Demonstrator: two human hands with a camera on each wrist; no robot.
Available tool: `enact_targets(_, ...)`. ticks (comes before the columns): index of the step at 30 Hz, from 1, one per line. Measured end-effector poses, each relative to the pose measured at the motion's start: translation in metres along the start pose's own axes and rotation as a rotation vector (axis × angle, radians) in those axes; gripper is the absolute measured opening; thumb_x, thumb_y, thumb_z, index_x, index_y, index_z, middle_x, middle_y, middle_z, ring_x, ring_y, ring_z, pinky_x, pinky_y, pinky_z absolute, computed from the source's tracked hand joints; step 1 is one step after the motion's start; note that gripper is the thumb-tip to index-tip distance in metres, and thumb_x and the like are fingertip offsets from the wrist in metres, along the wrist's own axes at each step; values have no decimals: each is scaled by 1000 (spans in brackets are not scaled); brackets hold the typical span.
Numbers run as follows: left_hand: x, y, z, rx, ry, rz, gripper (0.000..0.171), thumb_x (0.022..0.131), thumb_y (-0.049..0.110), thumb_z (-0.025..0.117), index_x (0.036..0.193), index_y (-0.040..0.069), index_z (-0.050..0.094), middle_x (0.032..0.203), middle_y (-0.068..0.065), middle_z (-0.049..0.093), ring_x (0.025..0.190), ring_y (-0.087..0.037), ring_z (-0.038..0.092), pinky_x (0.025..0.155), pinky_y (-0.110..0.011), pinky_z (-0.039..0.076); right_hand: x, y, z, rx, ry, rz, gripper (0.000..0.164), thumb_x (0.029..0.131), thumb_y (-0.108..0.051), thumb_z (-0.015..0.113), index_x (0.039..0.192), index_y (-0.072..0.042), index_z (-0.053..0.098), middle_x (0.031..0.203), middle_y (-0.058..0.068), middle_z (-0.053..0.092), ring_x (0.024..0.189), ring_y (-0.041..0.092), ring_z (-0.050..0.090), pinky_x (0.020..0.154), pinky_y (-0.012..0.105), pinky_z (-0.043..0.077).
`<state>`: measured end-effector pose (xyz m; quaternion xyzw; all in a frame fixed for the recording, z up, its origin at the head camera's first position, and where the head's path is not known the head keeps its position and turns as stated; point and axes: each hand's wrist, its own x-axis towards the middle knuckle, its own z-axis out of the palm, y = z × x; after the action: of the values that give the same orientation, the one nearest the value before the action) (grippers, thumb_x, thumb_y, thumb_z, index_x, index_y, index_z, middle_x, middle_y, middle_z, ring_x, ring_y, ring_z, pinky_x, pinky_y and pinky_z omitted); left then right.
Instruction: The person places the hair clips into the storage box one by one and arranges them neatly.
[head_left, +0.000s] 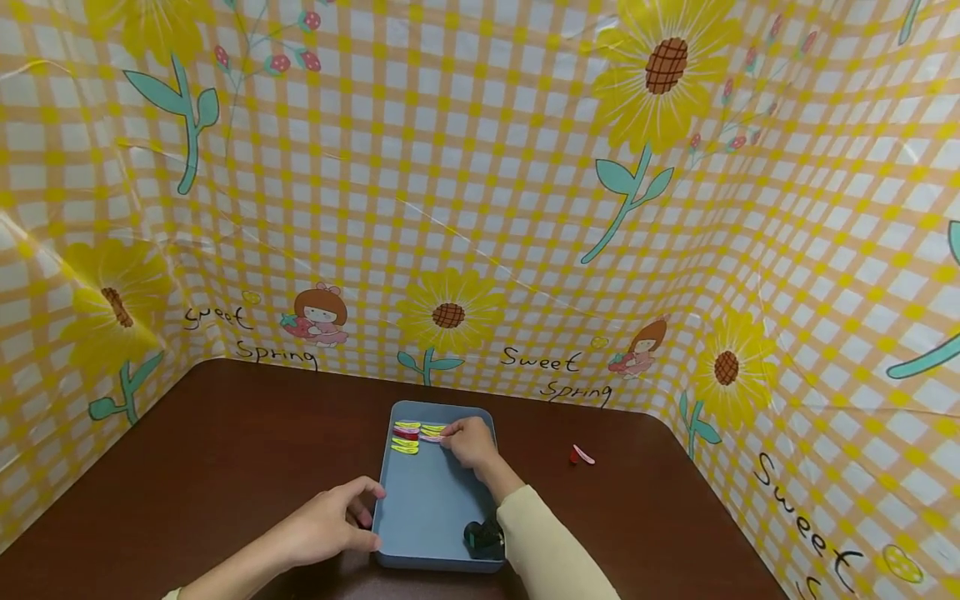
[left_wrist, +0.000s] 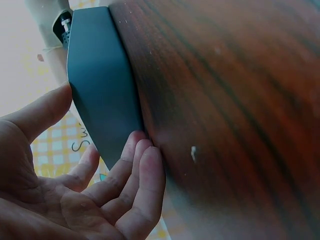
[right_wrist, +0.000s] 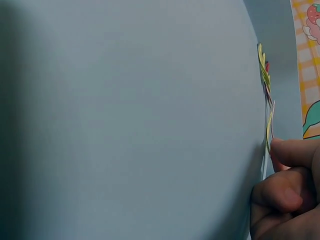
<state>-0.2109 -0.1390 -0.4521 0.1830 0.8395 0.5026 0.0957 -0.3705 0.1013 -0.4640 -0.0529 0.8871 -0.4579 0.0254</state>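
Note:
A blue-grey tray (head_left: 427, 508) lies on the table, with yellow snap hair clips (head_left: 405, 447) and a red clip (head_left: 407, 435) lined up in its far left corner. My right hand (head_left: 472, 443) reaches into the far end and pinches a pink hair clip (head_left: 431, 438) by one end, low beside the second row. In the right wrist view, thumb and finger meet at the end of the clips. My left hand (head_left: 330, 521) rests at the tray's left side; in the left wrist view its thumb touches the rim and its loosely bent fingers (left_wrist: 150, 170) lie along the wall.
To the right of the tray, a pink clip (head_left: 583, 455) and a red clip (head_left: 573, 456) lie on the dark brown table (head_left: 637, 517). A black wrist device (head_left: 483, 537) under the right sleeve overlaps the tray's near right corner. Checked cloth (head_left: 465, 208) encloses the table.

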Motion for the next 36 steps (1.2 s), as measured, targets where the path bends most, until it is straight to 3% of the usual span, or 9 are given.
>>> enact_targets(20,1,2,-1,22,6,-13,55,79,16,84,127,8,58,90,-6,62,77,-21,61,65,-35,45,1,-2,1,6,-18,0,11,90,0,68,98,0,75,81,6,64,42,9,31,42,23,29)
enact_targets(30,-1,0,1,24,6,-14,55,79,17,84,126,8,58,90,-6,62,77,-21,60,64,-35,45,-4,-10,-10,14,-56,0,16,89,0,67,104,0,74,55,-3,43,41,9,28,40,23,27)
enact_targets(33,-1,0,0,27,9,-13,55,79,17,84,126,8,58,90,-6,63,77,-20,60,64,-35,45,-7,-18,-19,-15,-65,-24,16,92,-2,64,105,-1,74,64,-1,53,41,9,29,41,24,29)
enact_targets(36,1,1,-1,34,11,-14,55,79,17,84,127,8,58,90,-6,63,78,-20,60,64,-35,45,-10,-26,-31,-20,-91,-45,22,95,0,56,108,1,73,87,10,70,41,10,27,42,24,29)
